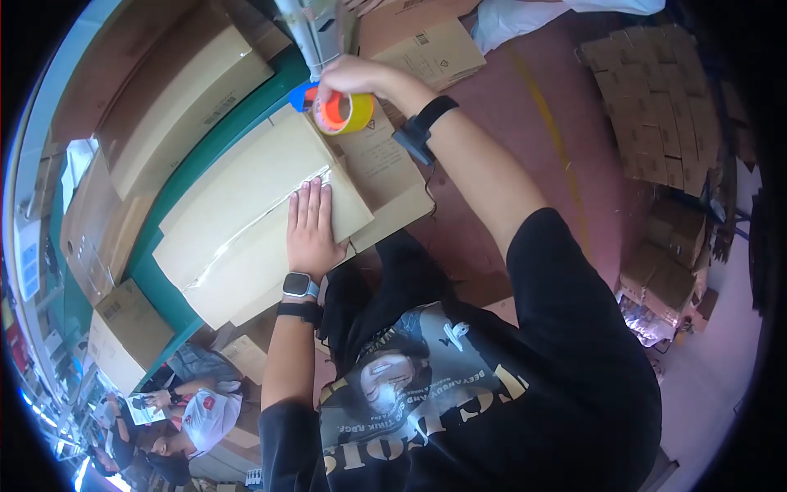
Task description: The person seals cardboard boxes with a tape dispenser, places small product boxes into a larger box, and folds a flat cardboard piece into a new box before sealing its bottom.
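Left hand: our left hand [310, 230] is flat, fingers together, pressing down on the near flap of the flat tan cardboard carton [246, 221] on the green desk [176, 197].

Right hand: our right hand [352, 78] is curled around the orange-cored roll of yellowish packing tape [344, 112], up past the left fingertips, above the carton's far corner.

Tape line: a shiny clear strip of tape [246, 238] runs along the seam, from just beyond the left fingertips off to that hand's left.

Risk, tape: we reckon the strip could wrinkle or wander off the seam if the roll is pulled at an angle.

Risk, flaps: if the flat hand eases off, the flaps could spring up and leave a gap.

Carton contents: closed, so we can't tell what's in it.

Other boxes: plain brown cardboard boxes [123, 336] sit left of the left hand, shut, contents hidden; a stack of flattened cardboard [656, 90] lies well right of the right hand.
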Available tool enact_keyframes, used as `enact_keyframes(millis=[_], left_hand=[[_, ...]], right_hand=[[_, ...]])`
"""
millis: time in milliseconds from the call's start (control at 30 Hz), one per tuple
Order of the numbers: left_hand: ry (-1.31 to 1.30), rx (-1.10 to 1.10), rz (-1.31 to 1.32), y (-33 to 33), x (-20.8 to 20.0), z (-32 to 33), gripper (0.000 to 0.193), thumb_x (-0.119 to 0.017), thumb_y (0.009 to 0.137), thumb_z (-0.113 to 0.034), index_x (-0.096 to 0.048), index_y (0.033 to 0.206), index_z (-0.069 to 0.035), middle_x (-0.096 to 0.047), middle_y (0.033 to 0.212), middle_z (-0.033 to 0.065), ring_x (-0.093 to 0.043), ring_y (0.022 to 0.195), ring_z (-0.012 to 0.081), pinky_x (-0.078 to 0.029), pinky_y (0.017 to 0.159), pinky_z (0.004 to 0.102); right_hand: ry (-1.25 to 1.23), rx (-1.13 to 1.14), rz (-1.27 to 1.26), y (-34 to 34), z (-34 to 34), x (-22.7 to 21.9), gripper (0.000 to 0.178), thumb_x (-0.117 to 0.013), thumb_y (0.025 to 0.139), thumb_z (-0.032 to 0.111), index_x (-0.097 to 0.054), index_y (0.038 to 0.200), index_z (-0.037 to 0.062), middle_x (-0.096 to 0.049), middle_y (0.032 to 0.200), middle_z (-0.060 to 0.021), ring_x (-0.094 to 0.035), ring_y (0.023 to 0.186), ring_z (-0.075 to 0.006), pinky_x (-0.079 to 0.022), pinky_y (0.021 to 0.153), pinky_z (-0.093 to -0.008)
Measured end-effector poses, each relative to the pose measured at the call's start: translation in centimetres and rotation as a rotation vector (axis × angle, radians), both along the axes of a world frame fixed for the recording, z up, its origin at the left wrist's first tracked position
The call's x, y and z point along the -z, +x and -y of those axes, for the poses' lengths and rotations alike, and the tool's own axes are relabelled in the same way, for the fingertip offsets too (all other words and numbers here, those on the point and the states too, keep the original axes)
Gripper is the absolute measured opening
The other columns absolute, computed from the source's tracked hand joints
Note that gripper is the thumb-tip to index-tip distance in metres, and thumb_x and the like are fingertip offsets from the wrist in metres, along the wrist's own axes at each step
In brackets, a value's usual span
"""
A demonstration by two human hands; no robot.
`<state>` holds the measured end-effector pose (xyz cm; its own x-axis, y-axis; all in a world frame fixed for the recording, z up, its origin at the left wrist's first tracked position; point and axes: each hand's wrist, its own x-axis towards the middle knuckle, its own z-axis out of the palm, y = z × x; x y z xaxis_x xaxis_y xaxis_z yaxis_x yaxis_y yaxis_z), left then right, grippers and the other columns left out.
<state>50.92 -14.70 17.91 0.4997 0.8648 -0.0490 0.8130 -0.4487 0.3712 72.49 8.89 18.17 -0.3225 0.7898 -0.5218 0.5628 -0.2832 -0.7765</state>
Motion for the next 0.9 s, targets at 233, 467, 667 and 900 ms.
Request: enact_keyframes(millis=[233, 467, 667, 900], left_hand=[[0.013, 0.031, 0.084, -0.3, 0.4, 0.2, 0.100, -0.080, 0.062, -0.023, -0.034, 0.149, 0.000, -0.032, 0.157, 0.0192, -0.028, 0.147, 0.0346, -0.019, 0.122, 0.0486], [0.023, 0.041, 0.112, -0.8, 0.2, -0.1, 0.099, -0.080, 0.062, -0.023, -0.036, 0.148, 0.000, -0.032, 0.157, 0.0195, -0.028, 0.147, 0.0352, -0.019, 0.122, 0.0500], [0.016, 0.070, 0.113, -0.5, 0.7, 0.3, 0.096, -0.079, 0.063, -0.022, -0.039, 0.146, 0.000, -0.033, 0.156, 0.0204, -0.028, 0.147, 0.0358, -0.019, 0.121, 0.0510], [0.110, 0.057, 0.117, -0.3, 0.8, 0.0, 0.093, -0.080, 0.062, -0.024, -0.042, 0.143, 0.000, -0.036, 0.154, 0.0208, -0.029, 0.146, 0.0367, -0.020, 0.120, 0.0515]], right_hand=[[0.180, -0.012, 0.119, -2.1, -1.5, -0.6, 0.030, -0.071, 0.069, 0.031, -0.079, 0.089, 0.0095, -0.073, 0.097, -0.0159, -0.069, 0.088, -0.0291, -0.052, 0.078, -0.0359], [0.111, -0.185, 0.223, -2.9, -0.4, -2.6, 0.034, -0.074, 0.069, 0.027, -0.076, 0.094, 0.0047, -0.073, 0.099, -0.0148, -0.068, 0.092, -0.0285, -0.052, 0.082, -0.0351], [0.241, -0.168, 0.445, -6.0, 1.0, -3.4, 0.042, -0.076, 0.066, 0.034, -0.076, 0.098, 0.0070, -0.073, 0.101, -0.0149, -0.068, 0.094, -0.0314, -0.052, 0.082, -0.0360], [0.250, -0.221, 0.456, -6.1, 0.9, -2.1, 0.042, -0.076, 0.067, 0.039, -0.076, 0.096, 0.0072, -0.073, 0.097, -0.0147, -0.068, 0.090, -0.0313, -0.053, 0.080, -0.0371]])
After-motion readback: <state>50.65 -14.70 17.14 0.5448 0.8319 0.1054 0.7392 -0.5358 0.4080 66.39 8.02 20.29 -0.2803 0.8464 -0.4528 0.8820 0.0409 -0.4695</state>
